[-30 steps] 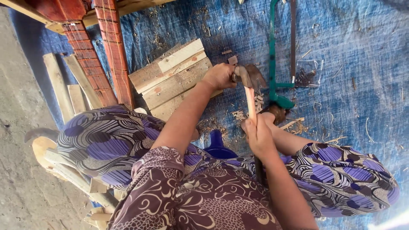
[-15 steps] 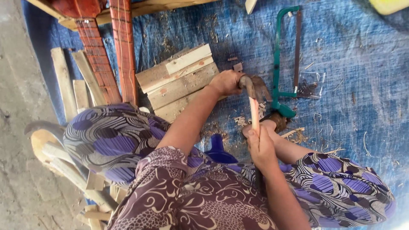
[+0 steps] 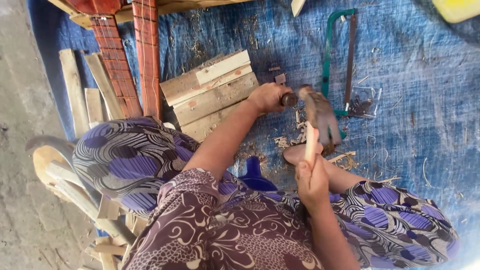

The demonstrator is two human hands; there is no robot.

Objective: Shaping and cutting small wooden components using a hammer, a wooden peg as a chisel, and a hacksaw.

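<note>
The right hand (image 3: pixel 311 182) is wrapped tight around the pale wooden handle of a hammer (image 3: pixel 320 117), whose long axis runs from the fist toward twelve o'clock, ending in a rusty head raised above the blue tarp (image 3: pixel 425 60). The left hand (image 3: pixel 268 96) is closed around a short dark-handled tool, likely a chisel (image 3: pixel 288 99), which pokes out of the fist toward three o'clock, its butt just beside the hammer head at about nine o'clock from it. So the chisel lies crosswise to the hammer handle; the left hand is the nearer one to the struck end. Wood chips (image 3: pixel 290 140) are scattered below both tools. A stack of boards (image 3: pixel 212 92) sits at nine o'clock of the left hand, and a green hacksaw (image 3: pixel 337 62) lies at one o'clock of the hammer.
</note>
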